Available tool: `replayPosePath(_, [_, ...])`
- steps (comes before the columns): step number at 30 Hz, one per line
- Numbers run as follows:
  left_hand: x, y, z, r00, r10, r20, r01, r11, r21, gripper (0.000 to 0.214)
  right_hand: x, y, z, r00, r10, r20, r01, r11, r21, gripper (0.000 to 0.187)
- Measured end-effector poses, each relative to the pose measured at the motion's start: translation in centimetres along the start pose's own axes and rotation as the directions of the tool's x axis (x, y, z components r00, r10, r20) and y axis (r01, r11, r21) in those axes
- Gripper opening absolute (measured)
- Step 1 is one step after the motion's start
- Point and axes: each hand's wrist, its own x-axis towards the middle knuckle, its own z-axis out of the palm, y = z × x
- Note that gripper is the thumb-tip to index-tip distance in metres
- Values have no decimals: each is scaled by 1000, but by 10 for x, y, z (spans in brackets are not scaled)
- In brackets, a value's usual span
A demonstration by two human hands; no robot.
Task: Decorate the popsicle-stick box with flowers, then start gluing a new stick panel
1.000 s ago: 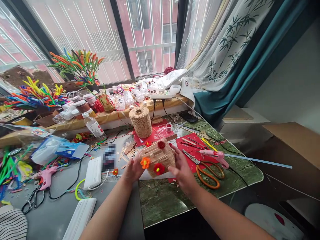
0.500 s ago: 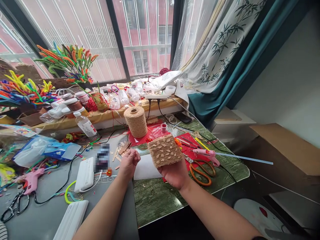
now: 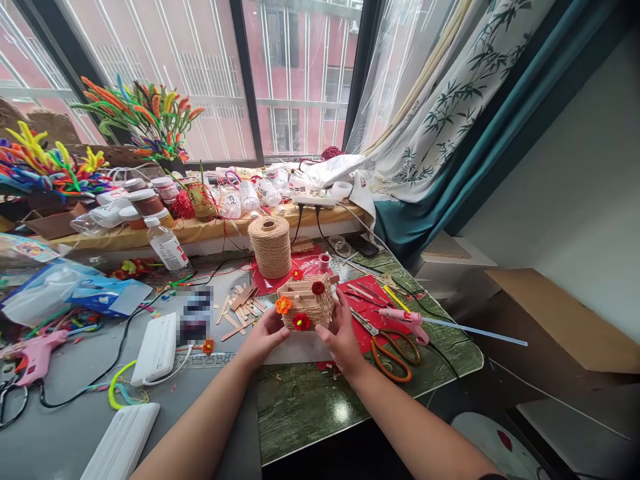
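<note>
Both hands hold a small twine-wrapped craft box [image 3: 307,307] with a top of wooden sticks and red and orange pipe-cleaner flowers on it. My left hand [image 3: 263,337] grips its left side beside the orange flower. My right hand [image 3: 343,337] grips its right side. The box sits upright just above a white sheet [image 3: 295,350] on the green table mat [image 3: 320,400].
A twine spool [image 3: 271,246] stands behind the box, with loose wooden sticks [image 3: 240,310] to its left. Orange-handled scissors [image 3: 387,343] and a pink glue gun [image 3: 405,319] lie at right. White power packs [image 3: 156,347], cables, bottles and pipe-cleaner bunches crowd the left and the windowsill.
Half a second ago my right hand alone held the box turned bottom up and my left hand was a loose fist. Now the box is upright again and both hands hold it.
</note>
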Motion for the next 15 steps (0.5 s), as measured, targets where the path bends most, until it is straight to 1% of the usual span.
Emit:
replayPosePath(2, [-1,-2,0,1000,14,4,-14,996,84,66,-3,0,-13,997,31,68,-22,991,-131,118])
replayPosePath(4, [-2,-3,-3,998,56,20,-60,963,264,74,-8,-1,-26,991,82,107,-48,956,-291,126])
replayPosePath(5, [-2,-3,-4,996,80,43,-91,921,380,79,-9,-2,-32,989,98,111,-53,934,-354,128])
replayPosePath(7, [-3,-1,-9,987,90,137,-153,801,579,93,-12,-3,-38,988,110,107,-55,905,-421,130])
replayPosePath(9, [-3,1,-12,979,82,186,-188,715,674,99,-13,-1,-36,990,108,86,-58,893,-446,130])
replayPosePath(10, [-3,1,-13,979,90,184,-194,699,688,98,-13,0,-32,992,101,73,-57,889,-454,129])
replayPosePath(11, [-2,1,-14,981,99,165,-186,700,689,95,-12,2,-27,994,87,58,-51,887,-458,128])
replayPosePath(12, [-2,-1,-15,984,114,133,-174,720,672,92,-12,5,-22,997,68,40,-42,887,-460,126])
replayPosePath(13, [-1,-3,-15,987,135,91,-162,759,631,92,-11,7,-16,999,46,19,-32,884,-466,123])
replayPosePath(15, [1,-7,-16,986,167,6,-149,868,474,98,-9,13,-6,1000,1,-28,-15,869,-494,117])
